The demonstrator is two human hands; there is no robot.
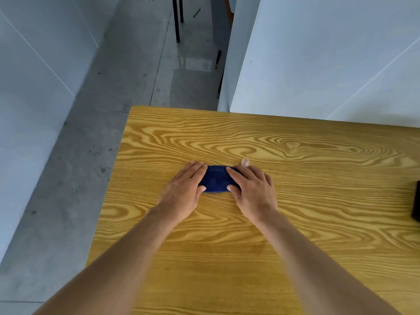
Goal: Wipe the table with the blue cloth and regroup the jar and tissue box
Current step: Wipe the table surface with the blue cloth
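Now both flat hands, left hand (185, 189) and right hand (252, 189), press folded blue cloth (217, 179) on grained table (295, 201).

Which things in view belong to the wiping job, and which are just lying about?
Job: blue cloth, left hand, right hand, wooden table.
Lying about: dark object cut off at the right edge, chair legs.
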